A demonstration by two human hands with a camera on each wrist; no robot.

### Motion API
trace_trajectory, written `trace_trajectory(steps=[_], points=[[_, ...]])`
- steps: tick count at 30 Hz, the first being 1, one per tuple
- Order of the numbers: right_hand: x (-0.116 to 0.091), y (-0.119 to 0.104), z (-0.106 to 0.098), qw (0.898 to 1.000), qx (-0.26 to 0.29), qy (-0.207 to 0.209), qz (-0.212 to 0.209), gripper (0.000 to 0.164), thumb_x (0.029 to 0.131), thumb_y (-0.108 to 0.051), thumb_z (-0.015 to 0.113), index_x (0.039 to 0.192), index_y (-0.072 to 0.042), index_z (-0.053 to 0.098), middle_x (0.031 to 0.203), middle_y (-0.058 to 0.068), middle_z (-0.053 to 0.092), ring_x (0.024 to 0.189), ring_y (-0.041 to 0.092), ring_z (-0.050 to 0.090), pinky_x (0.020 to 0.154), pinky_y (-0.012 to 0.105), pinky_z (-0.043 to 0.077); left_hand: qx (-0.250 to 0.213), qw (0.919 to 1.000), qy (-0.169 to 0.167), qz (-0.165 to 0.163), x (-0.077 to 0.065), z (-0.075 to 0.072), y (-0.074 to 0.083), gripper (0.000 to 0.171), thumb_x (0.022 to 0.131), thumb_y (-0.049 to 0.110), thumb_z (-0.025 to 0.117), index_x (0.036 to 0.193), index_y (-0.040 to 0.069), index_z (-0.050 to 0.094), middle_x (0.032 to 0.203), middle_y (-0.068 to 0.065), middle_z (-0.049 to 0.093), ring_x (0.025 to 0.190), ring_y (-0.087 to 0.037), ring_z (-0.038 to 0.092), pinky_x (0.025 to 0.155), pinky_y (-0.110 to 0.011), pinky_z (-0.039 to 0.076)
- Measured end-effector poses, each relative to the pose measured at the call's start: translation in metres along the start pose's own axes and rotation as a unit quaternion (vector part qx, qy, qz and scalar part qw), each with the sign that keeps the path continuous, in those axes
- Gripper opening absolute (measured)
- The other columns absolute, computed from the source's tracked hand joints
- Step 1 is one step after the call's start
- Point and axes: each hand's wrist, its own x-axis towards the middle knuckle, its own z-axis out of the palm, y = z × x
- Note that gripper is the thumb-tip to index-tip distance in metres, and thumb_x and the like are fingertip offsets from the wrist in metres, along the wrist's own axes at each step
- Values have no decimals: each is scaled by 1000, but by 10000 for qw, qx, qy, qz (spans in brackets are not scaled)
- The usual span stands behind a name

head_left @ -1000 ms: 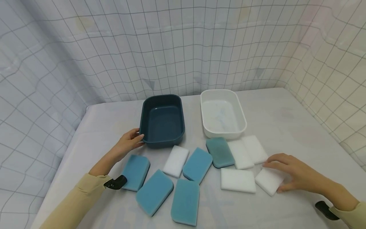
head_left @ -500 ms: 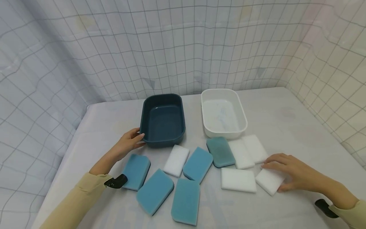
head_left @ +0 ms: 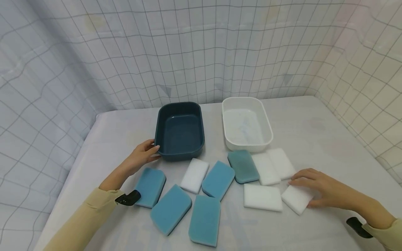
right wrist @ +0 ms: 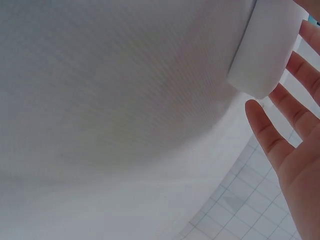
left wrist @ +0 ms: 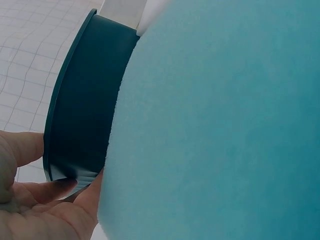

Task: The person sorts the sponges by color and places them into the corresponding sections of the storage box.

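My left hand point(head_left: 143, 153) is at the front left corner of a dark teal plastic bin point(head_left: 180, 131). In the left wrist view, its thumb touches the bin's rim and its fingers bend along the wall. A blue sponge point(left wrist: 215, 120) fills much of that view. At the right, my right hand point(head_left: 323, 190) holds a white sponge point(head_left: 297, 198) between thumb and fingers, covering its right corner. The right wrist view shows fingertips along the sponge's edge point(right wrist: 267, 50), with the little finger apart from it.
A white bin point(head_left: 247, 123) stands right of the dark one. Several blue sponges point(head_left: 171, 209) lie in front, among several white sponges point(head_left: 263, 197). One sponge point(head_left: 243, 166) shows its dull green side. A gridded white curtain point(head_left: 201, 52) borders the table's back and sides.
Both hands keep their places at the dark bin and the white sponge. Everything in the head view shifts very slightly to the right, as the camera drifts.
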Motion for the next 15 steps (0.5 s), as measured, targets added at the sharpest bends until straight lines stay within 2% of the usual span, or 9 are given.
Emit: trace_trajectory(steps=[5,15], points=[[0,-3,-3,9997,-225,36,103,76,48,-30,85,120,-24,61,118,-7,56,115,-2,40,99,-1,23,-15,9999,-24,-135,1,0,1,59,102,22,39,147,-6,14,145,-33,28,130,-46,40,103,-50,41],[2,-4,-6,9991,-367,189,68,73,46,-29,84,115,-27,62,115,-9,56,110,0,43,95,4,26,33,9999,64,-105,1,-1,-2,59,101,24,41,147,-6,16,146,-32,28,129,-46,42,103,-48,41]])
